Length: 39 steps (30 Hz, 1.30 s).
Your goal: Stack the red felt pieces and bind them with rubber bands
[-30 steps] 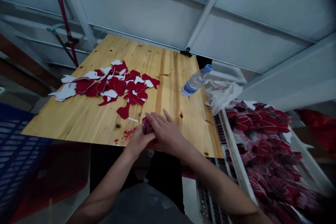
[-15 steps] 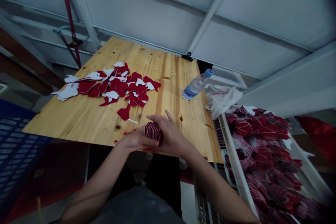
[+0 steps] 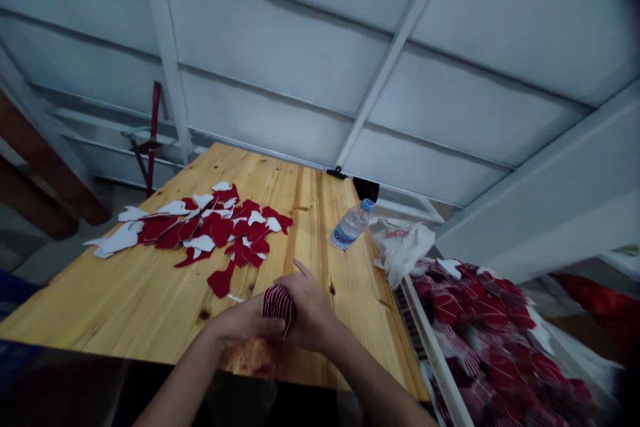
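A dark red fabric piece with white stripes [image 3: 279, 303] is held between my two hands, bunched or folded over, above the near edge of the wooden table. My left hand [image 3: 246, 319] grips it from the left, its thumb across the lower side. From the right, my right hand [image 3: 311, 310] closes round it, with one finger sticking up and away. The palms hide part of the fabric. Just beyond my left hand lie a single red cut-out [image 3: 221, 279] and a short white strip [image 3: 236, 298].
A heap of red and white fabric cut-outs [image 3: 220, 230] spreads over the left of the wooden table [image 3: 165, 307]. At the right stand a water bottle [image 3: 353, 223] and a crumpled white bag [image 3: 403, 243]. Beside the table, a crate [image 3: 440, 360] holds striped red pieces. A black clip [image 3: 336, 173] sits at the back.
The camera view has tilted upward, so table and hands appear lower. Both hands keep hold of the striped fabric piece, with little change in their grip.
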Available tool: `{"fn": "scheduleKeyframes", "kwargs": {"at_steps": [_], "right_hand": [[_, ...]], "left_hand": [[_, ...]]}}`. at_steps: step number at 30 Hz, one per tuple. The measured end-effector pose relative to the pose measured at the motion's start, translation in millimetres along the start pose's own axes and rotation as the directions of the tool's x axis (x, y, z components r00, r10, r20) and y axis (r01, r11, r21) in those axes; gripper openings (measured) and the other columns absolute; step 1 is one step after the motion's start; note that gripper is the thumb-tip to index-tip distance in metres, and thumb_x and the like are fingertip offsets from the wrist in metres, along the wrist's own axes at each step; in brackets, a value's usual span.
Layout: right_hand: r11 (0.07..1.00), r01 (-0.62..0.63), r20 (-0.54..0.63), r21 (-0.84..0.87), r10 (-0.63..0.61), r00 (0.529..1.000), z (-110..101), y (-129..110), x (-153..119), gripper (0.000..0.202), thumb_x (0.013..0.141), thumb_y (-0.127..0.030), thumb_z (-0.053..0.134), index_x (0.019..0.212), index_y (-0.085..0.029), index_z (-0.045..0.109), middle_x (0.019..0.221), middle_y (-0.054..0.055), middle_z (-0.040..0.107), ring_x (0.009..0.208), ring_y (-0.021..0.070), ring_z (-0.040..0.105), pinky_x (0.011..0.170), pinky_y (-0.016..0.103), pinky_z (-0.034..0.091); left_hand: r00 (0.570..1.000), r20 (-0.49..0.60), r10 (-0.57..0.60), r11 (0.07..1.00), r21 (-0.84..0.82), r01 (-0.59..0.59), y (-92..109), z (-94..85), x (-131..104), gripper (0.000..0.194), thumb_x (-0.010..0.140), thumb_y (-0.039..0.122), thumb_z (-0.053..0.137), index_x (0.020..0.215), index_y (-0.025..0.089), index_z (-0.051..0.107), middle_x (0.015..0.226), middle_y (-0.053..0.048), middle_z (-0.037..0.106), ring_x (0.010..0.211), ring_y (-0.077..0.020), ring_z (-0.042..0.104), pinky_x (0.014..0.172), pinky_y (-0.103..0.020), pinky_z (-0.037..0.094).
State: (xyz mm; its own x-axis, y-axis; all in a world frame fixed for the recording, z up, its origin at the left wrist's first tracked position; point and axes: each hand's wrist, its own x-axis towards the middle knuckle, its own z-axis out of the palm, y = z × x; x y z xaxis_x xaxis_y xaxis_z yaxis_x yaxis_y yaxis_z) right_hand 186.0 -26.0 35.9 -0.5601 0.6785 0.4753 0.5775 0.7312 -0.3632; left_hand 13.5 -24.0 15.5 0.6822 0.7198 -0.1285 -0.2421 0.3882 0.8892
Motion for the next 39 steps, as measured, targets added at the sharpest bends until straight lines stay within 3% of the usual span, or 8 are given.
{"fn": "scheduleKeyframes", "kwargs": {"at_steps": [5, 13, 22, 26, 28, 32, 35, 39], "right_hand": [[0.958, 0.000, 0.042, -0.286, 0.013, 0.999, -7, 6, 43, 0.050, 0.071, -0.027, 0.065, 0.115, -0.009, 0.053, 0.098, 0.013, 0.065, 0.092, 0.0271, 0.058, 0.109, 0.051, 0.033], [0.888, 0.118, 0.233, -0.445, -0.013, 0.972, -13, 3, 82, 0.070, 0.076, -0.009, 0.058, 0.142, -0.007, 0.034, 0.106, 0.015, 0.059, 0.095, 0.0276, 0.050, 0.086, 0.041, 0.045], [0.892, 0.081, 0.229, -0.444, 0.026, 0.973, 0, 16, 101, 0.069, 0.083, -0.006, 0.053, 0.147, -0.013, 0.030, 0.106, 0.015, 0.058, 0.095, 0.0270, 0.052, 0.080, 0.040, 0.047], [0.951, -0.099, 0.250, -0.293, 0.177, 0.952, -10, 88, 131, 0.058, 0.086, -0.013, 0.057, 0.142, -0.016, 0.040, 0.123, 0.013, 0.058, 0.111, 0.0228, 0.053, 0.092, 0.035, 0.046], [0.788, -0.457, 0.124, -0.413, 0.545, 0.829, -16, 142, 146, 0.036, 0.092, -0.013, 0.050, 0.128, -0.012, 0.055, 0.116, 0.014, 0.062, 0.107, 0.0221, 0.058, 0.091, 0.034, 0.047], [0.558, -0.676, 0.017, -0.481, 0.777, 0.629, -16, 234, 162, 0.025, 0.096, -0.028, 0.055, 0.113, -0.011, 0.062, 0.110, 0.011, 0.064, 0.095, 0.0202, 0.064, 0.083, 0.038, 0.054], [0.463, -0.733, -0.020, -0.499, 0.839, 0.544, -3, 268, 162, 0.032, 0.094, -0.035, 0.060, 0.120, -0.016, 0.059, 0.120, 0.009, 0.061, 0.101, 0.0207, 0.063, 0.086, 0.041, 0.055], [0.439, -0.732, -0.006, -0.521, 0.855, 0.518, 13, 282, 160, 0.033, 0.094, -0.035, 0.060, 0.121, -0.016, 0.058, 0.122, 0.010, 0.060, 0.104, 0.0220, 0.062, 0.088, 0.042, 0.054]], "left_hand": [[0.926, -0.304, 0.223, 0.950, 0.280, -0.137, 27, -9.0, -1, 0.057, 0.066, 0.023, 0.078, 0.120, 0.018, 0.059, 0.126, -0.012, 0.065, 0.118, -0.0297, 0.059, 0.098, -0.042, 0.049], [0.870, -0.331, 0.365, 0.868, 0.458, -0.190, 46, -23.7, 6, 0.060, 0.068, 0.021, 0.072, 0.125, 0.019, 0.053, 0.132, -0.012, 0.061, 0.124, -0.0301, 0.055, 0.101, -0.040, 0.047], [0.743, -0.480, 0.466, 0.820, 0.549, -0.161, 46, -50.3, 49, 0.042, 0.063, 0.024, 0.075, 0.103, 0.015, 0.063, 0.097, -0.007, 0.073, 0.092, -0.0262, 0.066, 0.084, -0.037, 0.052], [0.664, -0.554, 0.503, 0.829, 0.527, -0.188, 55, -70.3, 55, 0.040, 0.066, 0.034, 0.078, 0.098, 0.015, 0.063, 0.095, -0.007, 0.073, 0.087, -0.0233, 0.067, 0.083, -0.036, 0.053], [0.615, -0.620, 0.487, 0.860, 0.463, -0.213, 57, -82.5, 51, 0.044, 0.065, 0.038, 0.081, 0.098, 0.015, 0.063, 0.097, -0.007, 0.074, 0.089, -0.0229, 0.068, 0.086, -0.036, 0.053], [0.580, -0.727, 0.369, 0.927, 0.332, -0.173, 55, -96.8, 29, 0.054, 0.057, 0.040, 0.086, 0.100, 0.015, 0.066, 0.101, -0.009, 0.075, 0.095, -0.0241, 0.069, 0.091, -0.036, 0.053], [0.568, -0.768, 0.297, 0.954, 0.269, -0.135, 48, -97.7, 8, 0.055, 0.054, 0.041, 0.088, 0.099, 0.015, 0.068, 0.101, -0.009, 0.076, 0.094, -0.0253, 0.070, 0.088, -0.035, 0.056], [0.577, -0.779, 0.246, 0.969, 0.214, -0.124, 45, -97.1, -13, 0.057, 0.055, 0.041, 0.088, 0.103, 0.018, 0.070, 0.102, -0.007, 0.077, 0.092, -0.0254, 0.071, 0.080, -0.031, 0.059]]}}
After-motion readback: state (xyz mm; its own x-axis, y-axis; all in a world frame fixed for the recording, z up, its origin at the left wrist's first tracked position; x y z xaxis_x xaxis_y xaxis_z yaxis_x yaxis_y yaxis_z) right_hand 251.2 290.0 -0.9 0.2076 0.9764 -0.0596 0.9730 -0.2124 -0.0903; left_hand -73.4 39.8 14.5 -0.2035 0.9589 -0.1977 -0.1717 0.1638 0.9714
